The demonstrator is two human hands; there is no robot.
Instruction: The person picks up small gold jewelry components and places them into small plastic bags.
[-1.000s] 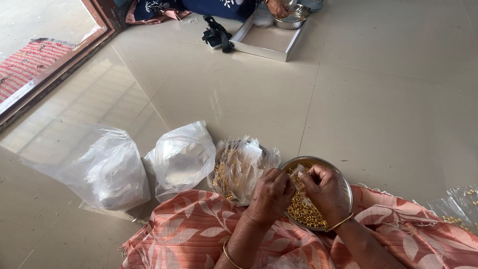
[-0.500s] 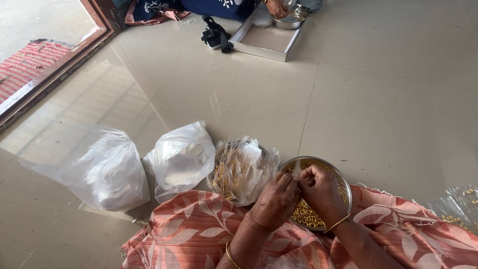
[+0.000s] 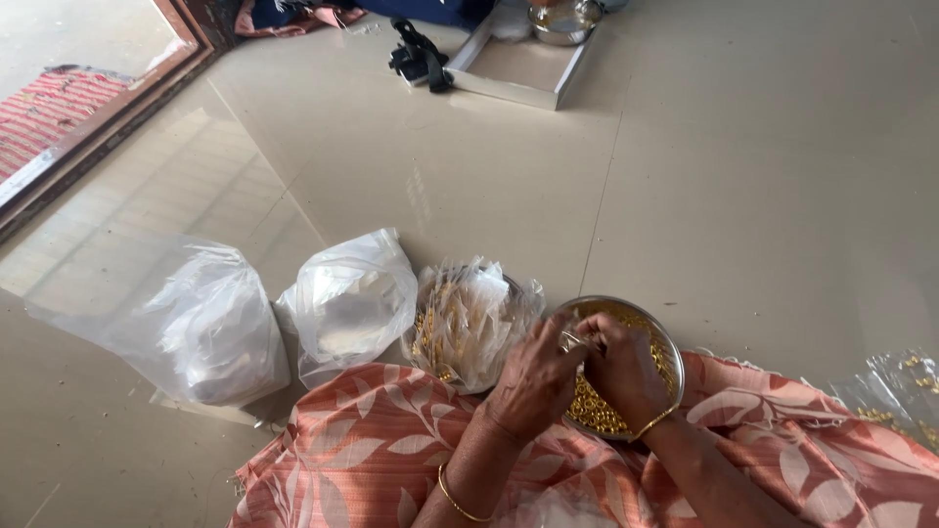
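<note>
**Hands pinched together over a bowl of gold beads**

The left hand (image 3: 533, 383) and right hand (image 3: 618, 364) met fingertip to fingertip, both curled tight around a small clear packet (image 3: 570, 339), too small to make out further. They hovered above a round steel bowl (image 3: 661, 344) of tiny shiny gold beads (image 3: 592, 411), resting on peach leaf-print cloth (image 3: 352, 450). Just left lay a heap of crinkly clear packets (image 3: 468, 318), then two soft white plastic bags (image 3: 352, 303) on glossy floor tile

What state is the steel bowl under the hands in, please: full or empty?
Partly full. The steel bowl holds a layer of small golden pieces, visible beneath both hands; its rim stands clear above them.
</note>
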